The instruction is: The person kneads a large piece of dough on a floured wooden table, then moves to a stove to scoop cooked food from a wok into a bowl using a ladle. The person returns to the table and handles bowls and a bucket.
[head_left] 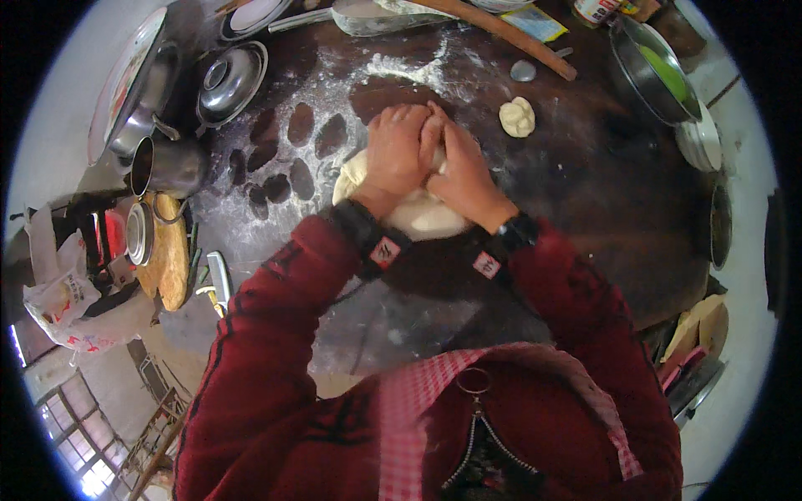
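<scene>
A large lump of pale dough [429, 216] lies on the dark tabletop [601, 206] in front of me. My left hand [399, 150] presses on it from above, fingers curled over its far side. Close against it, my right hand [463, 172] bears on the dough's right part, and the fingers of both hands meet at the top. Much of the dough is hidden under the hands; it bulges out at the left and on the near side. A small separate dough ball [517, 117] sits beyond my right hand.
Loose flour [407, 70] covers the table's left and far parts. A wooden rolling pin [501, 31] and a metal scoop [376, 19] lie at the back. Leftward are a steel lid [232, 84], a steel mug [169, 166], a wooden board [166, 275] and a comb [219, 278]. A dark pan [655, 69] stands back right.
</scene>
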